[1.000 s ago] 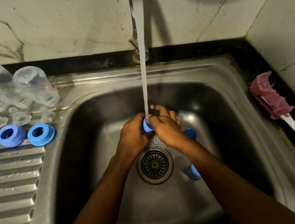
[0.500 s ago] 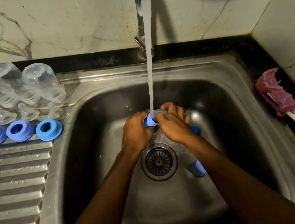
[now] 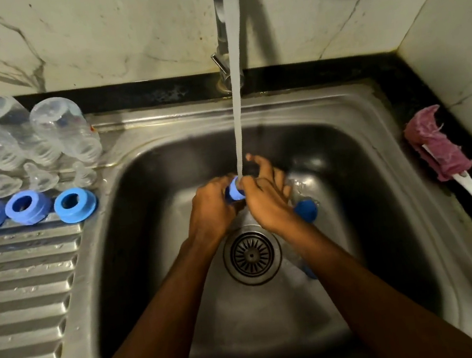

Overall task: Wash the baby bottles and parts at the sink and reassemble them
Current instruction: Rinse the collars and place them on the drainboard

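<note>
While the water stream from the tap falls straight onto it, the blue ring is held between both hands inside the sink, evidently so that the flow rinses it. The left hand has its fingers curled round the ring's near side. The right hand pinches its far edge with thumb and forefinger, the other fingers spread clear, probably to turn the part under the water. Whether a bottle is attached below the ring cannot be told. The drain lies just nearer the person than the grip. A blue-capped part rests on the basin floor just right of the grip, apparently awaiting its turn. Well left of the grip, on the drainboard, three clear bottles stand upside down, presumably to drain, with three teats and three blue collars in rows before them. A bottle brush lies on the counter well right of the grip, untouched.
</note>
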Demonstrator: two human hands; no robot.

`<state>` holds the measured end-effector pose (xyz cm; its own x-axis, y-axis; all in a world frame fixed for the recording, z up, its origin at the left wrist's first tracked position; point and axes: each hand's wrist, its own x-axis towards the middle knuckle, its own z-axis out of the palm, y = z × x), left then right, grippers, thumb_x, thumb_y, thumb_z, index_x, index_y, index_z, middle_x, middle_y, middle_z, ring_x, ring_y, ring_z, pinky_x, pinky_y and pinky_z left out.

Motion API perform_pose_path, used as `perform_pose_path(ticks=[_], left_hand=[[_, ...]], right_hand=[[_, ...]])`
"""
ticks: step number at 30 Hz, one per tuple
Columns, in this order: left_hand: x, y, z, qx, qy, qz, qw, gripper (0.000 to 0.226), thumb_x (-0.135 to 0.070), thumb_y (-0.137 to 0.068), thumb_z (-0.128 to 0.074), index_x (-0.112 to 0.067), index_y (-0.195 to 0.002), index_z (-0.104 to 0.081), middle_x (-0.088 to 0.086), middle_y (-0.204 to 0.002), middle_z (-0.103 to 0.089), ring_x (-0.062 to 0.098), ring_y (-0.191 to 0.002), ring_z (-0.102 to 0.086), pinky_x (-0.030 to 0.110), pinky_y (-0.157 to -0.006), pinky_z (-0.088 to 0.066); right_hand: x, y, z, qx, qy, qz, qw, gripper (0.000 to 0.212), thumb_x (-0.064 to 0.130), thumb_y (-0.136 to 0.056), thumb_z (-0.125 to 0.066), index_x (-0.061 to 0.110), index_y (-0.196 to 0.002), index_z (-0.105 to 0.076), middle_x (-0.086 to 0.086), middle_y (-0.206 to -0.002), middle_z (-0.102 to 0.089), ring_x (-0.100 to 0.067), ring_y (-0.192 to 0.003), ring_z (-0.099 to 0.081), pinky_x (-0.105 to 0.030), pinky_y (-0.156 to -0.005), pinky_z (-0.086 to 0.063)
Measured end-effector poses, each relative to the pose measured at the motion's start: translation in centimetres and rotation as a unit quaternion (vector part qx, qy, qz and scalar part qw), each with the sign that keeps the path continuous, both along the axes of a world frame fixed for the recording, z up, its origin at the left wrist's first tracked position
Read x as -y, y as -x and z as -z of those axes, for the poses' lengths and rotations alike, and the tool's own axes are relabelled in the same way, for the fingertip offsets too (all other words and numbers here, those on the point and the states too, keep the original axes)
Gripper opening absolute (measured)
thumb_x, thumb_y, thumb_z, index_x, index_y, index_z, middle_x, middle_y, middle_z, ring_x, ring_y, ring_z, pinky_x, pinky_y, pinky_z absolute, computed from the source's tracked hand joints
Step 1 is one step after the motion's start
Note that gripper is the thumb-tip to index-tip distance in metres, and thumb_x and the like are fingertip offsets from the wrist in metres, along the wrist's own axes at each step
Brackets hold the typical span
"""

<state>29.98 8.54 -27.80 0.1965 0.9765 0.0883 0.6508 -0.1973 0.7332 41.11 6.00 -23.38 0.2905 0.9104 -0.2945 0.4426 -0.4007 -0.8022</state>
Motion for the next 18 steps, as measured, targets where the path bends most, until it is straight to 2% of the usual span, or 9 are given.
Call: perform_pose_path(ticks=[3, 6, 8, 11, 13, 15, 16, 18], left_hand=[[0.0, 0.5, -0.3, 0.021, 0.019, -0.017, 0.999, 0.041, -0.018, -0.077, -0.083, -0.016, -0.116, -0.071, 0.000, -0.107, -0.072, 0.013, -0.094, -0.065, 0.010, -0.078, -0.040], [0.4, -0.4, -0.4, 0.005, 0.033, -0.007, 0.999, 0.036, -0.017, -0.077, -0.083, -0.014, -0.111, -0.070, -0.003, -0.095, -0.067, 0.009, -0.083, -0.058, 0.005, -0.069, -0.036], [0.6, -0.6, -0.3, -0.011, 0.026, 0.011, 1.000, 0.032, -0.016, -0.077, -0.082, -0.012, -0.106, -0.071, -0.001, -0.093, -0.069, 0.011, -0.080, -0.059, 0.011, -0.069, -0.040], [0.1, 0.3, -0.2, -0.009, 0.005, 0.021, 1.000, 0.036, -0.017, -0.074, -0.085, -0.015, -0.108, -0.073, 0.000, -0.100, -0.073, 0.012, -0.086, -0.065, 0.016, -0.075, -0.046], [0.1, 0.5, -0.4, 0.005, 0.030, 0.012, 0.999, 0.041, -0.025, -0.074, -0.086, -0.019, -0.112, -0.073, -0.005, -0.101, -0.073, 0.010, -0.089, -0.066, 0.015, -0.077, -0.047], [0.1, 0.2, -0.4, -0.039, 0.038, 0.026, 0.998, 0.042, -0.030, -0.074, -0.085, -0.016, -0.110, -0.071, -0.007, -0.096, -0.067, 0.010, -0.086, -0.059, 0.008, -0.070, -0.037], [0.0, -0.1, -0.3, -0.083, 0.032, 0.044, 0.995, 0.042, -0.032, -0.075, -0.084, -0.012, -0.108, -0.069, -0.004, -0.096, -0.066, 0.011, -0.085, -0.056, 0.009, -0.069, -0.035], [-0.1, -0.4, 0.1, -0.153, 0.020, 0.069, 0.986, 0.046, -0.037, -0.077, -0.081, -0.010, -0.111, -0.065, 0.005, -0.106, -0.068, 0.019, -0.093, -0.058, 0.020, -0.082, -0.037]], right_hand=[[-0.1, -1.7, 0.2, 0.036, 0.030, -0.042, 0.998, 0.042, 0.034, -0.097, -0.043, 0.034, -0.139, -0.038, -0.003, -0.143, -0.031, -0.024, -0.133, -0.028, -0.035, -0.108, -0.020], [-0.7, -2.7, 0.3, 0.088, 0.011, -0.007, 0.996, 0.053, 0.033, -0.095, -0.045, 0.033, -0.146, -0.030, -0.004, -0.153, -0.024, -0.025, -0.137, -0.023, -0.039, -0.113, -0.018], [-0.5, -1.4, 0.5, 0.055, 0.004, 0.005, 0.998, 0.057, 0.033, -0.094, -0.047, 0.040, -0.147, -0.026, -0.002, -0.154, -0.022, -0.026, -0.137, -0.024, -0.038, -0.111, -0.020], [-0.1, -1.3, 1.2, -0.002, 0.018, -0.025, 1.000, 0.044, 0.033, -0.094, -0.047, 0.039, -0.137, -0.039, -0.001, -0.138, -0.034, -0.024, -0.130, -0.032, -0.034, -0.102, -0.024], [-0.5, -3.0, 1.3, 0.060, 0.036, -0.056, 0.996, 0.033, 0.034, -0.096, -0.044, 0.030, -0.129, -0.048, 0.002, -0.128, -0.039, -0.020, -0.127, -0.032, -0.036, -0.103, -0.022], [-0.9, -4.0, 1.7, 0.091, 0.034, -0.069, 0.993, 0.031, 0.038, -0.099, -0.041, 0.024, -0.119, -0.061, -0.001, -0.129, -0.049, -0.021, -0.127, -0.038, -0.037, -0.103, -0.025], [-1.0, -4.1, 2.0, 0.056, 0.023, -0.067, 0.996, 0.033, 0.040, -0.099, -0.043, 0.021, -0.116, -0.065, -0.003, -0.126, -0.057, -0.022, -0.123, -0.047, -0.034, -0.099, -0.032], [-0.7, -3.7, 2.0, -0.062, 0.011, -0.055, 0.997, 0.031, 0.040, -0.099, -0.049, 0.016, -0.110, -0.066, -0.005, -0.110, -0.066, -0.020, -0.105, -0.061, -0.024, -0.081, -0.044]])
